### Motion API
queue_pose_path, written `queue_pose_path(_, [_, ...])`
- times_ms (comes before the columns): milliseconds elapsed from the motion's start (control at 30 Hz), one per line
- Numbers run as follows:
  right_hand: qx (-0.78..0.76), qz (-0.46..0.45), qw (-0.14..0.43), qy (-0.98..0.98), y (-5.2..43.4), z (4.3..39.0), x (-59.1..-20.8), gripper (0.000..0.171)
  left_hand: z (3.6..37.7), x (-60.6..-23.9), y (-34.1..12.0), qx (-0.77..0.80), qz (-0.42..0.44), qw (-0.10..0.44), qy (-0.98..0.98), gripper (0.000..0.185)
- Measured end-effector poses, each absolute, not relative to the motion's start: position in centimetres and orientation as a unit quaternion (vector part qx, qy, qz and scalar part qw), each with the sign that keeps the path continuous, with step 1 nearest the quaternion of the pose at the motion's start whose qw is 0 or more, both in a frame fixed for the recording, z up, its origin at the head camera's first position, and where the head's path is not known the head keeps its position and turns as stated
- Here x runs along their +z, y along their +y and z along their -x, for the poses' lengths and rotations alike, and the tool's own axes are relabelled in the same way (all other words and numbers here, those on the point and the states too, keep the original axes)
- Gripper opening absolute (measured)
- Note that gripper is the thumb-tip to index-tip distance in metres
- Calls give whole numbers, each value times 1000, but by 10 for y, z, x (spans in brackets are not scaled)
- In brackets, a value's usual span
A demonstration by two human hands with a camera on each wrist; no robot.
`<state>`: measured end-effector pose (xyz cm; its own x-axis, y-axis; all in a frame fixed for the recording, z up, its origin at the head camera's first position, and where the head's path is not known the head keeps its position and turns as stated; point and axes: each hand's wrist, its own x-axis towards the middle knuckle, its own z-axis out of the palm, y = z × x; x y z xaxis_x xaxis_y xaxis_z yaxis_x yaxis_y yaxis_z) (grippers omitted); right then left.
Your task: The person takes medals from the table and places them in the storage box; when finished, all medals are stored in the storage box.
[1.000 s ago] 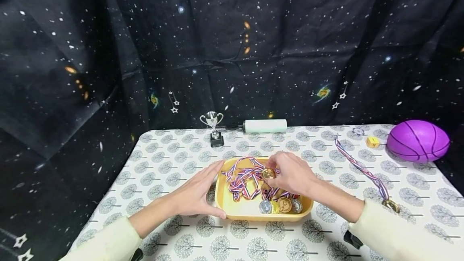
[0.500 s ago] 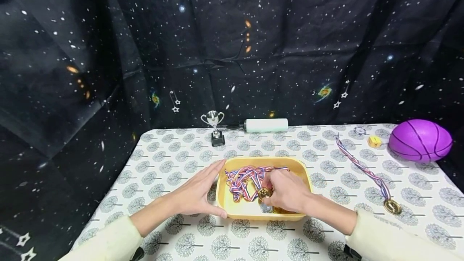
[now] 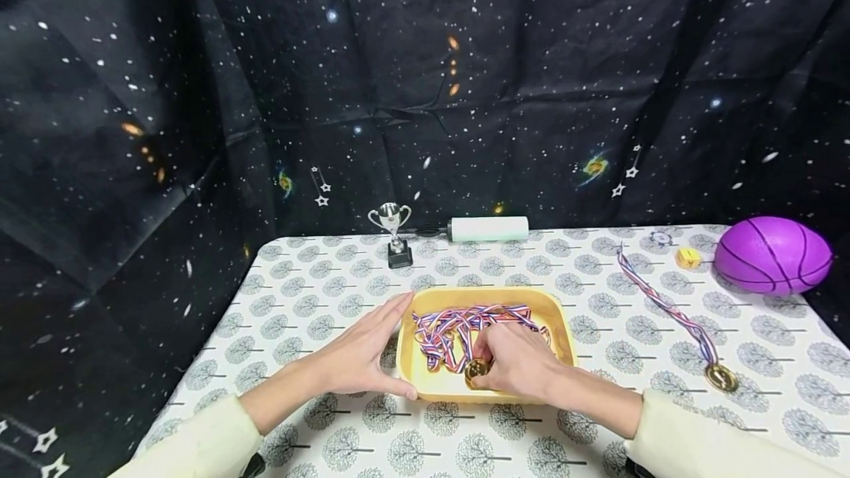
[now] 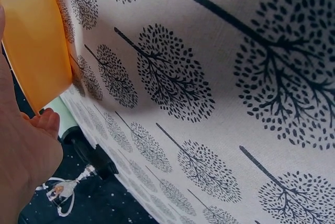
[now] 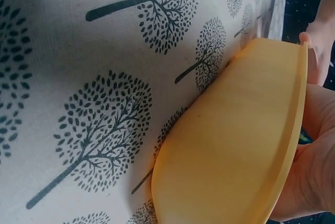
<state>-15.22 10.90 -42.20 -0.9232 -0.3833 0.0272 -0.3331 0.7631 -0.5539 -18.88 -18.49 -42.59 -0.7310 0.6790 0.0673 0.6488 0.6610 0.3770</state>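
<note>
Head view: we take the yellow tray [image 3: 561,327] as our landmark, sitting on the tree-print tablecloth [image 3: 319,301]. Left hand [image 3: 361,352] lies flat against the tray's left wall, fingers straight, thumb along its near corner; nothing gripped. Right hand [image 3: 518,361] reaches into the tray's near half, fingers curled and pinching a gold medal [image 3: 475,369]. Striped ribbons [image 3: 458,321] lie tangled in the tray's middle and far half. Behind the tray: a small silver trophy [image 3: 392,231] and a white cylinder [image 3: 488,229]. Right of the tray, well apart, another medal on its ribbon [image 3: 720,377]; beyond it a purple ball [image 3: 772,255] and a yellow die [image 3: 688,257].

Left wrist view: we see the tray's outer wall [image 4: 31,51] with the palm [image 4: 23,166] beside it, fingertips close to its lower corner.

Right wrist view: the tray's outside wall [image 5: 235,145] fills the frame; the right hand [image 5: 314,182] shows past its rim. We cannot see the grip here.
</note>
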Motion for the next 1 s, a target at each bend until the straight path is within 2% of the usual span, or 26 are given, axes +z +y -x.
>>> queue_pose_path(367, [-300,196,50,932,110,152,-422,32,189,-426,-185,192,-358,47,913,147])
queue_pose_path(533, [-316,180,26,931,120,159,-410,32,188,-427,-185,195,-361,41,911,146])
queue_pose_path(633, [-336,170,-1,927,134,164,-400,32,188,-427,-185,195,-356,45,913,147])
queue_pose_path(767, [-364,150,-23,919,162,169,-387,41,188,-426,-184,196,-352,50,914,148])
queue_pose_path(1000, [-338,121,-71,931,218,176,-380,47,188,-425,-183,199,-355,47,912,147])
